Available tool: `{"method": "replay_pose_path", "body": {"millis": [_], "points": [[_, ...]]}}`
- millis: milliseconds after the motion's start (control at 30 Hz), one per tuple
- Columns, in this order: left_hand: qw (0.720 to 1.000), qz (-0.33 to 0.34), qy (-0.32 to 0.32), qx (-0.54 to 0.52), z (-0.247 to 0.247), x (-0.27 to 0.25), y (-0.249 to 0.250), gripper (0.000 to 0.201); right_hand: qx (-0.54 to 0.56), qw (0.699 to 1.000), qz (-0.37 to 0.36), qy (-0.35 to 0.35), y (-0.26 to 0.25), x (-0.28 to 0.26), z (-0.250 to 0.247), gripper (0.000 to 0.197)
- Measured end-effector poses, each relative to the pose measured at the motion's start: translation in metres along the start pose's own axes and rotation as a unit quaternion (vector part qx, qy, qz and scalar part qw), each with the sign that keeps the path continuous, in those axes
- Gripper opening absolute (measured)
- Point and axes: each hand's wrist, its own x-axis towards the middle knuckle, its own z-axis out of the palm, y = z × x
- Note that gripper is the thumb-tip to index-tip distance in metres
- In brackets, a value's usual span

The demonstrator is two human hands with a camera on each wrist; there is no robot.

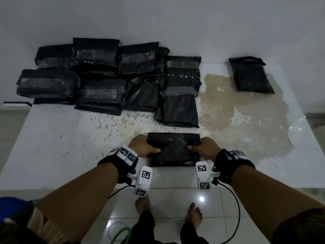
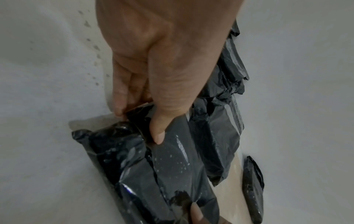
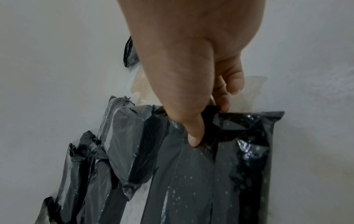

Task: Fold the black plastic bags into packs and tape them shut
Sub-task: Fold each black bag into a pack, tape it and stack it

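- While both hands grip its short ends, a black plastic pack (image 1: 173, 149) lies on the worn white counter (image 1: 61, 138), directly between them; the left hand (image 1: 143, 147) curls fingers under one end with its thumb pressed on top; the right hand (image 1: 204, 148) does likewise at the other end
- Beyond the hands lies a pile of taped packs (image 1: 109, 76); farther off, beyond the right hand, a lone untaped pack (image 1: 250, 75) waits
- No tape shows on the held pack, and no tape roll is in view; the fold looks about finished, sealing not yet done
- To do this well, by my reading: keep the thumbs pinning the overlapping flap flat; squeeze air out evenly; hold edges square so slippery film cannot spring open before taping
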Motion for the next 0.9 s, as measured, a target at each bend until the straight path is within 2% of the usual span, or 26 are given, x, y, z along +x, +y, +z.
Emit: {"method": "replay_pose_path", "body": {"millis": [167, 233, 267, 333, 400, 500, 600, 733, 833, 900], "points": [[0.998, -0.034, 0.031, -0.034, 0.004, -0.005, -0.001, 0.045, 0.011, 0.999, -0.021, -0.032, 0.005, -0.003, -0.011, 0.036], [0.996, -0.025, 0.083, -0.017, -0.001, -0.004, 0.001, 0.057, -0.013, 0.999, -0.032, 0.016, 0.003, -0.001, -0.021, 0.059], [0.994, -0.014, 0.112, -0.003, -0.005, -0.001, 0.001, 0.060, -0.017, 0.998, -0.042, 0.050, 0.002, 0.001, -0.025, 0.063], [0.987, 0.012, 0.156, 0.024, -0.013, 0.005, 0.002, 0.053, 0.008, 0.994, -0.061, 0.095, -0.002, 0.009, -0.032, 0.060], [0.983, 0.039, 0.178, 0.024, -0.018, 0.009, 0.009, 0.037, 0.033, 0.991, -0.073, 0.104, -0.005, 0.022, -0.033, 0.053], [0.985, 0.084, 0.152, 0.017, -0.018, 0.012, 0.019, 0.022, 0.043, 0.991, -0.086, 0.093, -0.005, 0.040, -0.029, 0.043], [0.984, 0.103, 0.133, 0.059, -0.017, 0.017, 0.017, 0.007, 0.020, 0.992, -0.083, 0.092, 0.001, 0.050, -0.024, 0.039], [0.983, 0.106, 0.141, 0.052, -0.018, 0.016, 0.014, 0.008, 0.041, 0.992, -0.078, 0.095, 0.000, 0.048, -0.025, 0.044], [0.986, 0.109, 0.116, 0.038, -0.019, 0.015, 0.014, 0.015, 0.039, 0.992, -0.085, 0.081, 0.002, 0.046, -0.026, 0.032], [0.987, 0.111, 0.099, 0.055, -0.019, 0.015, 0.014, 0.013, 0.015, 0.992, -0.099, 0.081, 0.002, 0.046, -0.026, 0.028]]}}
